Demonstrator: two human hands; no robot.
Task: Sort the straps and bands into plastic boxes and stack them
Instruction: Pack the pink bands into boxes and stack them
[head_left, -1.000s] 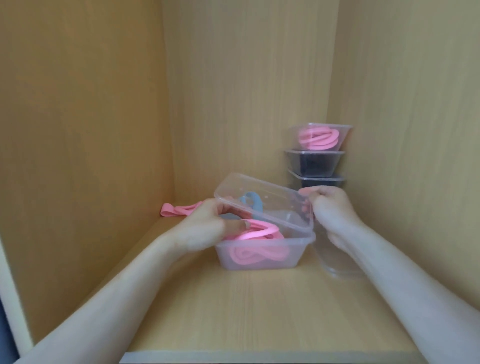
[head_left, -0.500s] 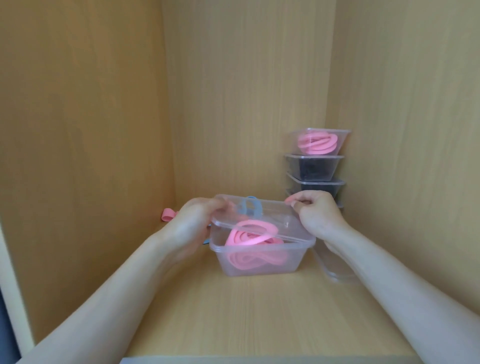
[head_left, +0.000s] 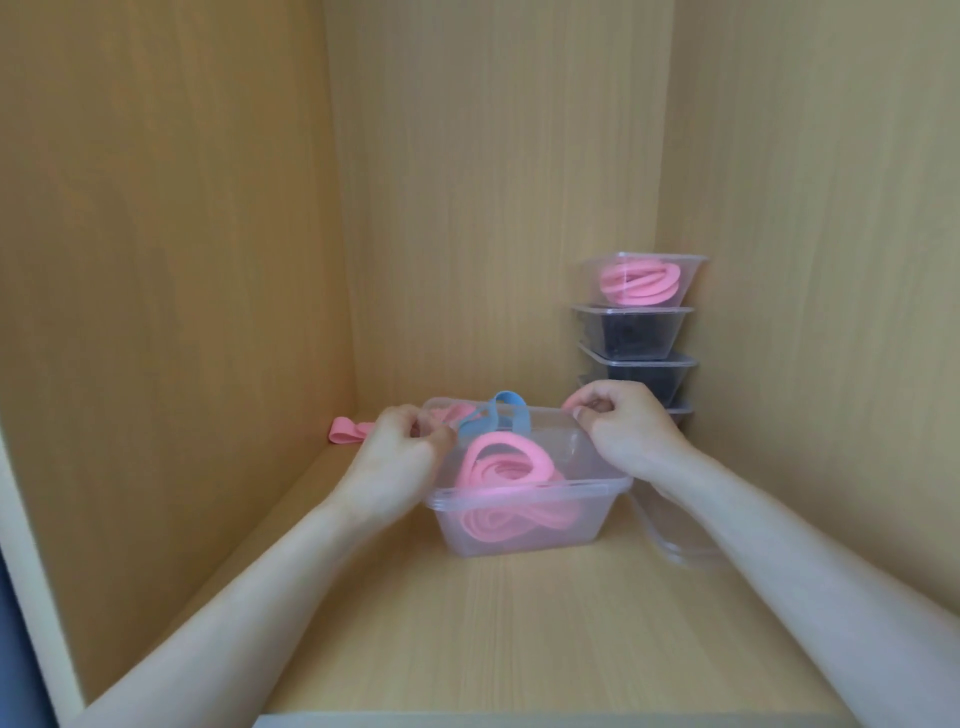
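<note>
Left hand (head_left: 400, 449) and right hand (head_left: 626, 431), fingers curled, gripped the thin clear lid (head_left: 558, 449) atop the rectangular translucent box (head_left: 589, 519) of coiled pink bands (head_left: 498, 460).

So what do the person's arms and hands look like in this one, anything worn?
The left hand and right hand are bare, with no gloves. The left forearm and right forearm are uncovered to the frame's edge: no sleeve, watch or wristband shows, and no markings.
</note>
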